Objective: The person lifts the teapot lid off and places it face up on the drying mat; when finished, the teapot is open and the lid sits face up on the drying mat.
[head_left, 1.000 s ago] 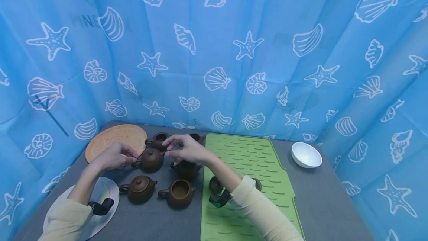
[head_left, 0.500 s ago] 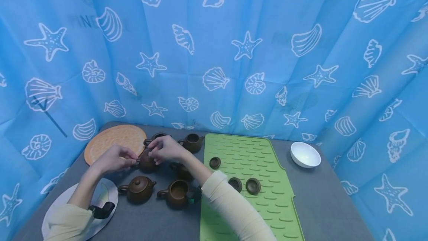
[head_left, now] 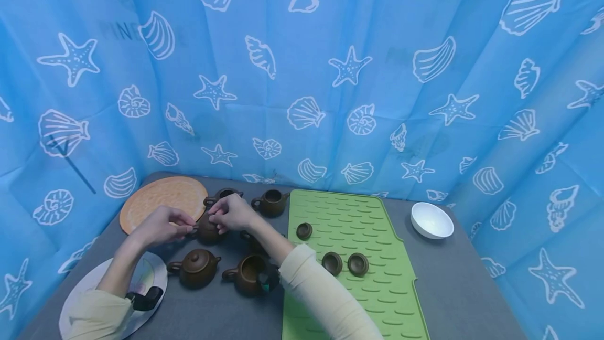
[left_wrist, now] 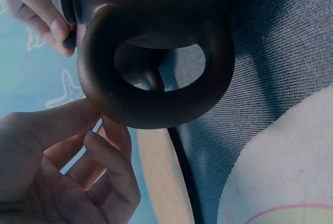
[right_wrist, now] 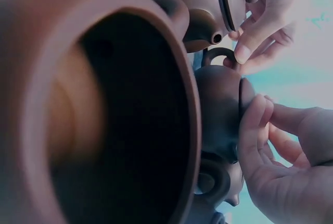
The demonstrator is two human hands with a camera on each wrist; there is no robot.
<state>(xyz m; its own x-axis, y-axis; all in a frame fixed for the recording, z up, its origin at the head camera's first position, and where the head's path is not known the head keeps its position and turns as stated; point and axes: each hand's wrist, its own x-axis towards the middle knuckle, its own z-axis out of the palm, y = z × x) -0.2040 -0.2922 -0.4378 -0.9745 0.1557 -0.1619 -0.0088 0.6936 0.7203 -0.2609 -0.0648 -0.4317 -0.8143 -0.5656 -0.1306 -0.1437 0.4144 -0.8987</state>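
A brown lidded teapot (head_left: 206, 231) stands between my hands. My left hand (head_left: 162, 224) pinches its handle (right_wrist: 221, 54) between thumb and fingers. My right hand (head_left: 233, 214) has thumb and fingertips together at the teapot's lid (right_wrist: 247, 92), with the knob hidden behind the fingers. Nearer to me is a second lidded teapot (head_left: 197, 268); its ring handle (left_wrist: 156, 107) fills much of the left wrist view. Right of it sits a lidless teapot (head_left: 247, 277), partly covered by the wrist camera. Another teapot (head_left: 250, 240) is mostly hidden by the right forearm.
Two lidless teapots stand at the back, one left (head_left: 225, 193) and one right (head_left: 272, 202). Three loose lids, including one nearest the back (head_left: 304, 231), lie on a green mat (head_left: 330, 209). Around are an orange round board (head_left: 160, 193), a white plate (head_left: 80, 298) and a white bowl (head_left: 431, 219).
My right hand has moved left from between the teapots to the teapot's lid, its spread fingers closing together there. My left hand has stayed at the handle.
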